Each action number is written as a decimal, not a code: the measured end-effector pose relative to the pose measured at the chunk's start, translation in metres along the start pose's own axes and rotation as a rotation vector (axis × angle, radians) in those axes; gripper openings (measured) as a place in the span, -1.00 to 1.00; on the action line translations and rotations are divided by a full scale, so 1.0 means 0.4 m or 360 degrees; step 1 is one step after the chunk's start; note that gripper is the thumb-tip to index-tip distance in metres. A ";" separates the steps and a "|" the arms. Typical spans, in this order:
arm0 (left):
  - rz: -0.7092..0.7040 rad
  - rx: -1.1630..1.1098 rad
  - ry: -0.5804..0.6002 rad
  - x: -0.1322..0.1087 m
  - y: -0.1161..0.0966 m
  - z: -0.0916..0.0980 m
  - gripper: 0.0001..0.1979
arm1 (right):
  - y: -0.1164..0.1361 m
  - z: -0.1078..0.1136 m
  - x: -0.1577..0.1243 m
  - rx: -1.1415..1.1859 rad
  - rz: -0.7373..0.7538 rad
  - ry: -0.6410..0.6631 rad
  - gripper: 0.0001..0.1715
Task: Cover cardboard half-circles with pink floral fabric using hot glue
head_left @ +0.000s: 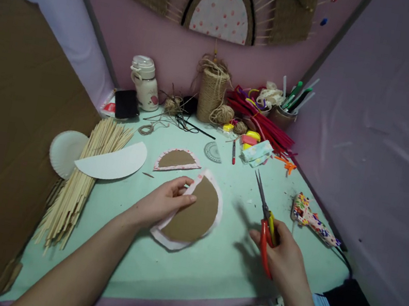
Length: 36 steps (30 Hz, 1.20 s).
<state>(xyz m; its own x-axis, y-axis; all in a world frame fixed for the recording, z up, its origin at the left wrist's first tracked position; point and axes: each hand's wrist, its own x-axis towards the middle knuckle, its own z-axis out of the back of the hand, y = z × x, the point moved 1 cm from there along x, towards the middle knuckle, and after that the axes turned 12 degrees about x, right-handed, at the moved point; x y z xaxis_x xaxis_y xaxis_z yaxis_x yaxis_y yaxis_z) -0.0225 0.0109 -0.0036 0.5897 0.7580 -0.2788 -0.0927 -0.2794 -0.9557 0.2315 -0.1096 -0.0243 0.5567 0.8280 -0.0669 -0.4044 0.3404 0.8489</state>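
My left hand grips the left edge of a brown cardboard piece with a rounded outline, thumb on top and fingers beneath. White fabric or paper sticks out around its rim. To the right, above the table, my right hand holds scissors with red and yellow handles. Their blades point up and away, nearly closed, apart from the cardboard. Behind the left hand lies a smaller cardboard half-circle with a pink-and-white wrapped edge.
Thin wooden sticks, a white paper half-round and a paper plate lie left. A patterned glue gun rests right. Along the back stand a bottle, a twine spool and red pipe cleaners. A protractor lies mid-table.
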 end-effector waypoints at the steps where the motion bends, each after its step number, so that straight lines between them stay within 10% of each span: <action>1: 0.0050 0.0054 0.0079 -0.003 -0.001 0.005 -0.74 | 0.004 0.002 -0.004 0.0131 -0.0057 0.0088 -0.51; 8: 0.0294 0.0451 0.0772 -0.008 0.014 -0.013 -0.68 | 0.085 -0.028 -0.024 0.0894 0.0028 0.0717 -0.59; 14: 0.0292 0.0561 0.0965 0.006 0.038 -0.020 -0.59 | 0.128 -0.090 -0.021 0.0759 -0.0054 0.0962 -0.59; 25: -0.0037 -0.0749 0.0307 0.010 0.011 0.029 -0.31 | 0.087 -0.139 0.005 0.1430 -0.0034 0.0013 -0.59; 31: 0.0153 -0.0834 0.0014 0.014 0.048 -0.056 -0.43 | 0.102 -0.184 -0.020 0.1265 0.0041 -0.0024 -0.62; 36: 0.0265 -0.0930 -0.0350 0.027 0.014 -0.011 -0.44 | 0.085 -0.129 -0.015 0.0793 0.0119 0.0140 -0.56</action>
<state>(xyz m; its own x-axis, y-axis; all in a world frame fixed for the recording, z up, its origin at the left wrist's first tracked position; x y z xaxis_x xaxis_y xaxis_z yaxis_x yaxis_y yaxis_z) -0.0130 0.0151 -0.0115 0.4214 0.7624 -0.4911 0.3199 -0.6317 -0.7062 0.1769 -0.0802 -0.0221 0.4675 0.8837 -0.0223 -0.0335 0.0429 0.9985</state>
